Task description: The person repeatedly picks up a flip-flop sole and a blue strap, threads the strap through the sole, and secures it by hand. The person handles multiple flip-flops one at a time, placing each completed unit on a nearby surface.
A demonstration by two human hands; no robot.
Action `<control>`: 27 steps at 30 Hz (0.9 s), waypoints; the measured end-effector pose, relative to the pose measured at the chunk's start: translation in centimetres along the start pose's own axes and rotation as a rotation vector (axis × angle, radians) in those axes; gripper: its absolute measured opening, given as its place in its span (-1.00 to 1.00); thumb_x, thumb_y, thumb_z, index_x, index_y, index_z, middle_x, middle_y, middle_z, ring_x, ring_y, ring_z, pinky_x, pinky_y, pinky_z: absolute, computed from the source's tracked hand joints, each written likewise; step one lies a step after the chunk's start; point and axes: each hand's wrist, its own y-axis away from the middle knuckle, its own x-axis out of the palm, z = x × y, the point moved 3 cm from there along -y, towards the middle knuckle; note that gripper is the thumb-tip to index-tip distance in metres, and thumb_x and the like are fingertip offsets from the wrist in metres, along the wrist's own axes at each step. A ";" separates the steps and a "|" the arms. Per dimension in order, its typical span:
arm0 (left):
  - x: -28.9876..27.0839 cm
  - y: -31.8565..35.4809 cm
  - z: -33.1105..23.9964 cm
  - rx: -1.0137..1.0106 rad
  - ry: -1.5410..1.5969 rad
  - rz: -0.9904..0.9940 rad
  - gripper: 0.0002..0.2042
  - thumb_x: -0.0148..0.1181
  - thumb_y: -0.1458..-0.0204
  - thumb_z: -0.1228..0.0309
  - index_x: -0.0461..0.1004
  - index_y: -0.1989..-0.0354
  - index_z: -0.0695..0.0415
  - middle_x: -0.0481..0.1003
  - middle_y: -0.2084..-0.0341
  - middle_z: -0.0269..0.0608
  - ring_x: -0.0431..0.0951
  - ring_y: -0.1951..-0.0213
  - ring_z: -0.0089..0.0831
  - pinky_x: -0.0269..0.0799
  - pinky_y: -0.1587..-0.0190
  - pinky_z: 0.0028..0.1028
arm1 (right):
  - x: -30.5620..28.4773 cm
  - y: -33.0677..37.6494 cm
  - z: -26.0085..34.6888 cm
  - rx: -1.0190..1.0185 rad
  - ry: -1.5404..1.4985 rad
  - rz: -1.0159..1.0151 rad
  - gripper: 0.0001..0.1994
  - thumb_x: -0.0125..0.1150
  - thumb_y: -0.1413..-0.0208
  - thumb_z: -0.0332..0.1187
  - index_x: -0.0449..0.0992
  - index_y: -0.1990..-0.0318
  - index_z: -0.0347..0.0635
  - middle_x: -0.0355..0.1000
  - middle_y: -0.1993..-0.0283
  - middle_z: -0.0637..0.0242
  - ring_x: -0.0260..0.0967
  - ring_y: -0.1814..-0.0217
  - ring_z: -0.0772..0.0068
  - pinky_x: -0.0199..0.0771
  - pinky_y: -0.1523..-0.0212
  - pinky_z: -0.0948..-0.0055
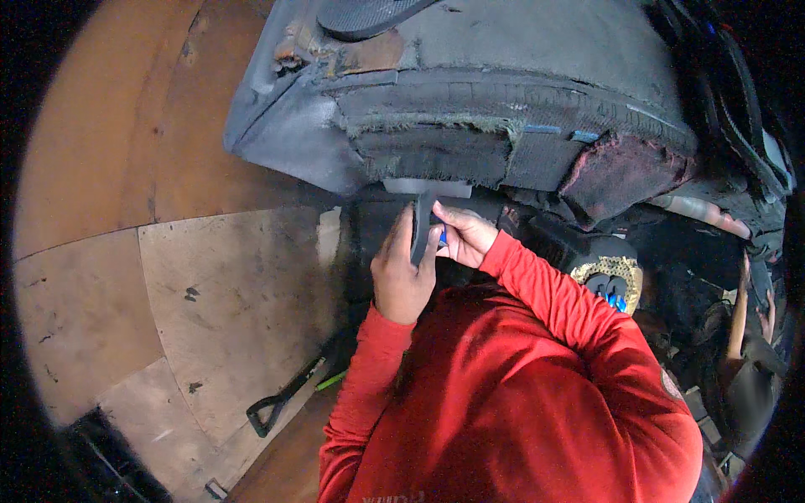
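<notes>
In front of my body my left hand [399, 281] grips a flat dark grey piece [423, 225], which looks like a sandal sole seen edge-on. Its fingers lie along one face and the thumb presses the other. Just to the right, my right hand [470, 236] is closed by the upper end of the same piece. A small blue item [443, 237] shows at the fingers of that hand; its kind is hard to make out. Both hands are held just off the near edge of a worn, grey-black workbench [537, 50].
On the bench top lies a dark sandal sole [369, 18]. Frayed dark cloth [436, 155] and a reddish rag [625, 176] hang along its front. Right of me, a yellowish container [633, 272] holds dark soles and blue pieces. A black-handled tool [272, 411] rests by the plywood sheets [235, 310].
</notes>
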 end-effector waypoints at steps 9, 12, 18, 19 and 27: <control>-0.5 -0.4 -1.1 0.150 -0.066 -0.031 -0.56 0.23 -0.14 0.37 0.40 -0.14 0.37 0.55 0.10 0.19 0.63 0.10 -0.15 0.50 0.06 -0.32 | 1.1 0.7 -0.6 0.010 -0.007 -0.004 -0.61 0.09 -0.29 -0.10 0.37 -0.13 -0.15 0.48 -0.03 0.28 0.51 -0.01 0.40 0.62 0.01 0.22; -0.5 -0.8 -0.9 0.041 -0.137 0.025 -0.58 0.25 -0.12 0.36 0.44 -0.09 0.36 0.59 0.19 0.15 0.66 0.19 -0.18 0.52 0.13 -0.34 | 0.9 1.0 -1.6 0.060 -0.079 -0.055 -0.61 0.09 -0.29 -0.09 0.38 -0.12 -0.13 0.49 -0.01 0.29 0.51 -0.01 0.41 0.62 -0.01 0.25; 1.0 -2.1 -0.6 -0.068 -0.161 0.053 -0.72 0.26 -0.12 0.36 0.54 0.10 0.32 0.62 0.35 0.04 0.66 0.35 -0.30 0.52 0.29 -0.36 | -0.5 2.8 -3.1 0.070 -0.115 -0.201 -0.57 0.09 -0.26 0.03 0.39 -0.05 -0.14 0.50 0.04 0.23 0.53 0.00 0.29 0.63 -0.01 0.26; 1.5 -2.4 -0.1 -0.167 -0.165 0.089 -0.73 0.26 -0.12 0.36 0.55 0.13 0.32 0.62 0.37 0.03 0.65 0.38 -0.32 0.52 0.31 -0.36 | -0.7 3.3 -3.1 0.075 -0.120 -0.242 -0.55 0.10 -0.25 0.03 0.39 -0.05 -0.15 0.50 0.04 0.20 0.53 0.00 0.27 0.63 0.00 0.26; 2.1 -0.9 1.1 -0.236 0.052 0.010 -0.69 0.25 -0.10 0.37 0.52 0.04 0.30 0.59 0.29 0.18 0.65 0.24 0.00 0.52 0.20 -0.27 | 0.1 4.4 0.7 0.012 0.016 -0.271 -0.56 0.13 -0.26 -0.09 0.36 -0.11 -0.25 0.50 0.01 0.12 0.55 0.02 0.20 0.62 -0.04 0.19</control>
